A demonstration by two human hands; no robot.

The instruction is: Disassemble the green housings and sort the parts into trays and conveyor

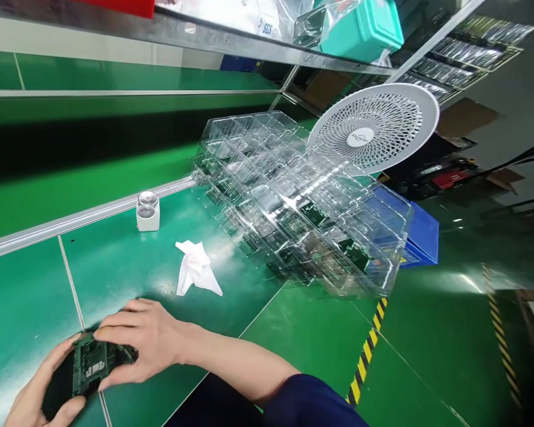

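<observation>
A small green circuit board (89, 363) is held between both hands low over the green bench, at the lower left. My left hand (42, 388) grips its left side, thumb at the near edge and fingers along the far edge. Curled around the right side is my right hand (142, 341), its thumb on the near edge and its fingers bent over the top. Part of a dark piece shows under the right palm, and I cannot make out what it is. The crumpled white tissue (196, 270) lies beyond the right hand.
Clear plastic trays (285, 196) with circuit boards in their pockets are stacked on the bench's right side. Behind them stands a white fan (374, 127). A white two-cup holder (148, 213) sits near the metal rail. A blue bin (422, 234) is beyond the trays; a shelf (231, 38) crosses above.
</observation>
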